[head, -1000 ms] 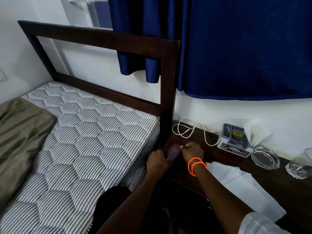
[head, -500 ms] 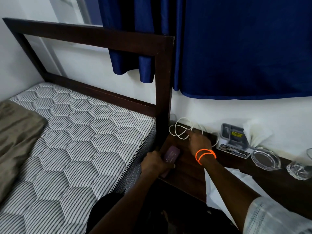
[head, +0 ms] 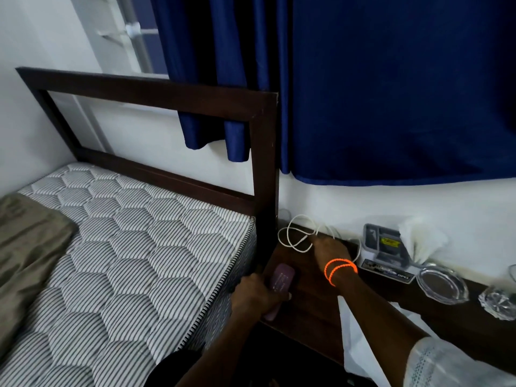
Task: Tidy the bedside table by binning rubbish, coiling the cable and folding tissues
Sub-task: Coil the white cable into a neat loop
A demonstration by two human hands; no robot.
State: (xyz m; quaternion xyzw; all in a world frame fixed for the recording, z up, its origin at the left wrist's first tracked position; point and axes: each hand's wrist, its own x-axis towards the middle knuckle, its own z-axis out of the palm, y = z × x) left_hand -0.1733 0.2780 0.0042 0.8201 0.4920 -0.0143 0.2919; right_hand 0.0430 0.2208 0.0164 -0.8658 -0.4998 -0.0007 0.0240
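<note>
Cable lies looped at the surface's back left corner, my right grip reaching onto it, closure hidden. My left grip holds a purple wrapper at the left edge. Tissues stand in the grey holder.

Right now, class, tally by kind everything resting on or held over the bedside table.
White cable: 1
Purple device, held in the left hand: 1
Grey organiser tray: 1
Glass dishes: 2
White tissue sheets: 2
Total: 7
</note>
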